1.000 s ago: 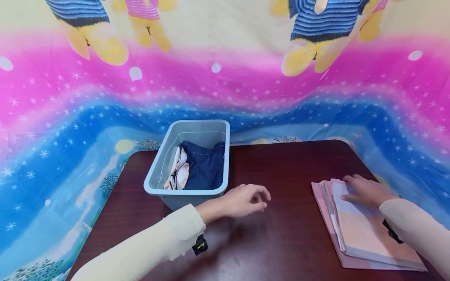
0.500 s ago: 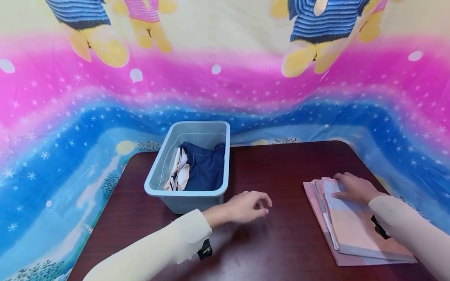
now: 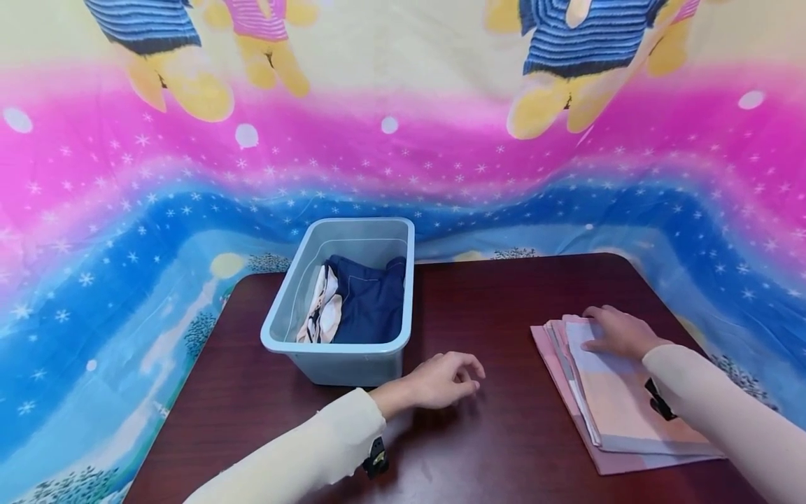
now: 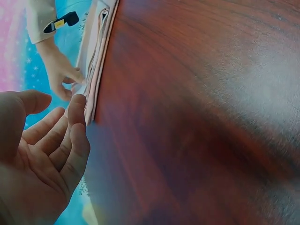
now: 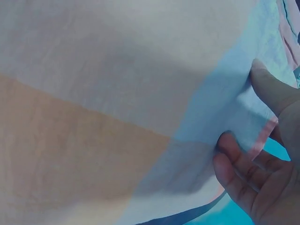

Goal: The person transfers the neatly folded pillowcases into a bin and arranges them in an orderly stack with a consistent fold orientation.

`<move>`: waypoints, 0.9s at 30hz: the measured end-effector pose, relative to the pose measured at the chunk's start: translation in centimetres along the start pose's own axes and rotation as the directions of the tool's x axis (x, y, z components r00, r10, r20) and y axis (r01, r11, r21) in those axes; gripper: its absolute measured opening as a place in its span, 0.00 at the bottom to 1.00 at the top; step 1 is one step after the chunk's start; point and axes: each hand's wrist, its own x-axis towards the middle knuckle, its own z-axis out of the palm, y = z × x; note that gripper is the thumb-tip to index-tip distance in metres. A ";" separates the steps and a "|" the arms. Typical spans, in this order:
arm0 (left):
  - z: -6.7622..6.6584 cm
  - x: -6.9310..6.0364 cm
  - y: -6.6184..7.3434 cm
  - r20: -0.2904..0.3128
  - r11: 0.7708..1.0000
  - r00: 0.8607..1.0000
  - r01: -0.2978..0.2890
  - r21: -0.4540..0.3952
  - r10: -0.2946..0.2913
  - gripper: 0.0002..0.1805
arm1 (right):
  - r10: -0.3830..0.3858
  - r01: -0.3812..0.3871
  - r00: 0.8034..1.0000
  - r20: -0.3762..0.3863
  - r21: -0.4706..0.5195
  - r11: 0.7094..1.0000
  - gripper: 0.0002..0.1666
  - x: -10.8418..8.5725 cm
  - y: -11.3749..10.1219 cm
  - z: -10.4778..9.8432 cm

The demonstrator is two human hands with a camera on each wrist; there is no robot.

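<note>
A folded cloth [image 3: 630, 399] in pink, peach, white and grey lies in several layers at the right of the table. My right hand [image 3: 623, 332] rests on its far right corner. In the right wrist view, the thumb and fingertips of that hand [image 5: 262, 183] touch the top layer of the cloth [image 5: 117, 93], spread apart near its edge. My left hand [image 3: 443, 380] hovers over the middle of the table, fingers loosely bent, nothing in it. The left wrist view shows this left hand [image 4: 51, 150] with its palm side visible and the folded cloth beyond.
A grey-blue plastic bin [image 3: 343, 364] stands left of the middle of the dark wooden table [image 3: 504, 294]. Inside are a navy garment [image 3: 368, 301] and a cream patterned cloth [image 3: 324, 308]. A colourful printed curtain [image 3: 390, 168] hangs behind the table.
The folded cloth has slid left across the table under my right hand. My left hand has come slightly nearer to me. The bin stays in place.
</note>
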 end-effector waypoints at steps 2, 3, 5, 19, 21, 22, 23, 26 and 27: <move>0.4 0.1 -0.3 0.000 1.000 1.000 0.003 -0.022 -0.003 0.10 | 0.007 -0.007 1.000 0.007 0.010 1.000 0.46 0.2 -0.1 0.0; 0.7 0.1 -0.5 -0.002 1.000 1.000 0.005 -0.030 -0.005 0.10 | 0.009 -0.009 1.000 0.010 0.014 1.000 0.45 0.3 -0.1 0.0; 1.1 0.2 -0.9 -0.011 0.999 1.000 0.010 -0.035 -0.011 0.10 | 0.011 -0.011 1.000 0.015 0.027 1.000 0.45 0.5 -0.3 -0.1; 2.8 0.7 -2.5 -0.029 0.990 0.999 0.017 -0.137 -0.021 0.06 | 0.021 -0.026 0.998 0.054 0.087 0.996 0.43 2.3 -2.0 -0.4; 2.9 0.8 -2.6 -0.027 0.989 0.999 0.018 -0.149 -0.022 0.07 | 0.019 -0.024 0.998 0.056 0.095 0.995 0.42 2.6 -2.4 -0.5; 3.0 0.8 -2.7 -0.025 0.988 0.999 0.019 -0.156 -0.023 0.07 | 0.018 -0.023 0.998 0.057 0.100 0.995 0.42 2.7 -2.6 -0.5; 3.1 0.8 -2.8 -0.026 0.986 0.999 0.021 -0.167 -0.025 0.07 | 0.017 -0.023 0.998 0.060 0.103 0.994 0.42 2.8 -2.8 -0.6; 3.2 0.8 -3.0 -0.027 0.981 0.999 0.023 -0.191 -0.029 0.06 | 0.025 -0.033 0.997 0.074 0.113 0.993 0.42 3.1 -3.4 -0.7; 3.2 0.8 -3.1 -0.027 0.980 0.999 0.023 -0.198 -0.029 0.06 | 0.029 -0.038 0.996 0.079 0.114 0.993 0.42 3.2 -3.5 -0.8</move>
